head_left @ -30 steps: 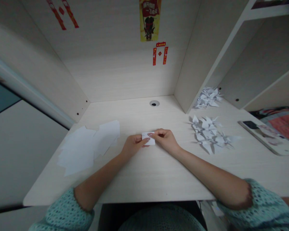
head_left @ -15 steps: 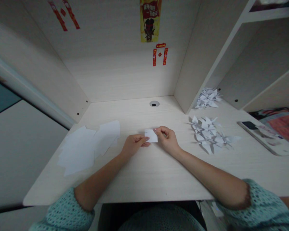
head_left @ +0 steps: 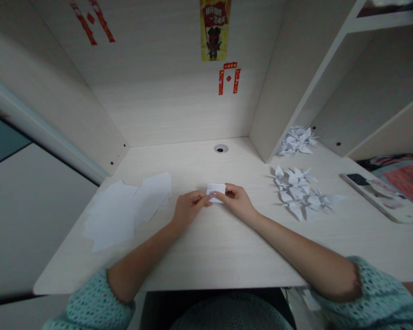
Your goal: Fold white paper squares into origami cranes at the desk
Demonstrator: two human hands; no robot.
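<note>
A small folded piece of white paper (head_left: 216,189) lies at the middle of the pale wooden desk (head_left: 206,247). My left hand (head_left: 188,207) pinches its near left edge with fingers curled. From the right, my right hand (head_left: 237,200) has fingers closed on the paper, a fingertip pressing along its near edge. Both hands meet just below the paper, which rests low against the desk.
A loose spread of white paper sheets (head_left: 124,208) lies at the left. Several folded paper cranes (head_left: 300,191) lie at the right, with another pile (head_left: 296,140) behind them in the shelf bay. A phone (head_left: 376,195) lies at far right. A cable hole (head_left: 220,148) is at the back.
The paper was lifted and turned up half a second ago; now it is lower on the desk and both hands have closed in on its near edge.
</note>
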